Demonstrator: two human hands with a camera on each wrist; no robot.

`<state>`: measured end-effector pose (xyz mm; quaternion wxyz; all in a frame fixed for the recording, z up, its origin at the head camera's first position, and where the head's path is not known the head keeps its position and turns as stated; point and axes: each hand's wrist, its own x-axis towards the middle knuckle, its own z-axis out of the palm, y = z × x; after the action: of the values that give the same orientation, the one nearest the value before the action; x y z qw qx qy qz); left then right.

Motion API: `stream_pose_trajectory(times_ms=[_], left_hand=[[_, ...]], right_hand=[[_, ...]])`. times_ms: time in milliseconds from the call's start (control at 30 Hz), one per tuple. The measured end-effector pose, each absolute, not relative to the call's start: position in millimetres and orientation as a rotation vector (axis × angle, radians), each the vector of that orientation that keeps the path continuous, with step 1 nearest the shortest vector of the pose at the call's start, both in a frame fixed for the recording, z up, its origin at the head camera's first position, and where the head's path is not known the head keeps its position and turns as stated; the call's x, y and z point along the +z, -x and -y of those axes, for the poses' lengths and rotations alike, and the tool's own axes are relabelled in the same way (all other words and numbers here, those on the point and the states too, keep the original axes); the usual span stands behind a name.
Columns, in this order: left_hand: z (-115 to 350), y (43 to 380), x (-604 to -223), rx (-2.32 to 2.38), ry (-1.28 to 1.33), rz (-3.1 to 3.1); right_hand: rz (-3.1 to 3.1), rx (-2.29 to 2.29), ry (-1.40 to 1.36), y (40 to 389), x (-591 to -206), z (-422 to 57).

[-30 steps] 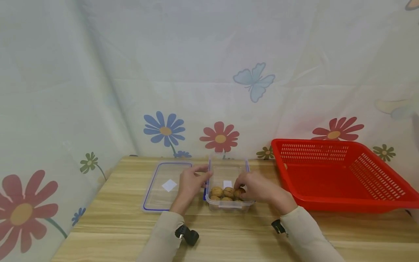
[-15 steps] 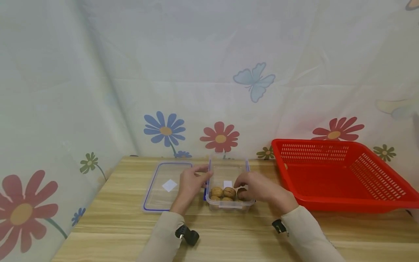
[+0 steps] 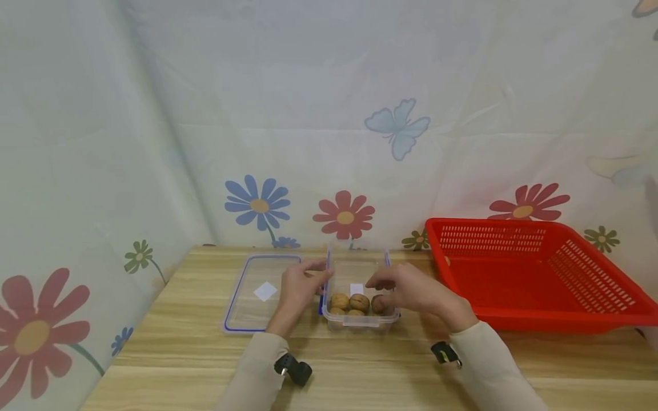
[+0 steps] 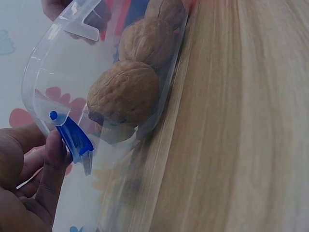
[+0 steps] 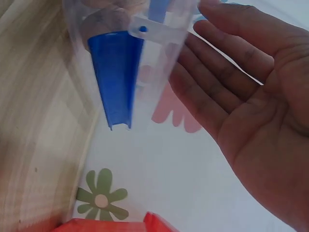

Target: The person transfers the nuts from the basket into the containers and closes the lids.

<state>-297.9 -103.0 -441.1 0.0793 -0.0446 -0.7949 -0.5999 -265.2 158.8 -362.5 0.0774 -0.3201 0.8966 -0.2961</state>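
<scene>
A clear plastic food container [image 3: 362, 321] holds several walnuts [image 3: 359, 302] lined up along its near side. At its left rim, my left hand [image 3: 300, 286] pinches the wall between thumb and fingers; in the left wrist view the thumb lies beside a blue locking clip [image 4: 75, 137]. Over the right rim, my right hand [image 3: 413, 290] reaches with loosely bent fingers, close above the rightmost walnut. The right wrist view shows that hand's straight fingers [image 5: 212, 72] and bare palm next to the container's wall, near another blue clip [image 5: 116, 77].
A flat clear lid [image 3: 247, 311] with a blue seal lies left of the container on the wooden table [image 3: 169, 354]. To the right stands a large red plastic basket [image 3: 514, 317]. A flowered curtain [image 3: 288, 114] hangs behind the table.
My right hand has let go of the rightmost walnut and lifted slightly up and to the right. That walnut sits a little further right. The left hand stays at the rim.
</scene>
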Motion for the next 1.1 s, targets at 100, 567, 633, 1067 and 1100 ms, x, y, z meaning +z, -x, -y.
stream_pose_trajectory(times_ms=[100,567,633,1067,1100], left_hand=[[102.3,298.4,-441.8,-1.803,0.119,2.374],[102.4,297.6,-442.8,-1.83,0.114,2.361],[102.5,297.8,-442.4,-1.83,0.111,2.36],[101.4,297.2,-441.3,-1.838,0.087,2.372],[101.8,296.9,-440.9,-1.839,0.09,2.37]], right_hand=[[-2.698,-0.923,0.932,260.4,-356.3,-163.0],[-2.906,-1.088,0.924,237.3,-306.1,-195.9],[-2.963,-1.054,0.941,235.0,-294.9,-202.0],[-3.174,-0.88,0.937,236.4,-247.9,-260.9],[-3.175,-0.883,0.91,239.2,-247.2,-265.6]])
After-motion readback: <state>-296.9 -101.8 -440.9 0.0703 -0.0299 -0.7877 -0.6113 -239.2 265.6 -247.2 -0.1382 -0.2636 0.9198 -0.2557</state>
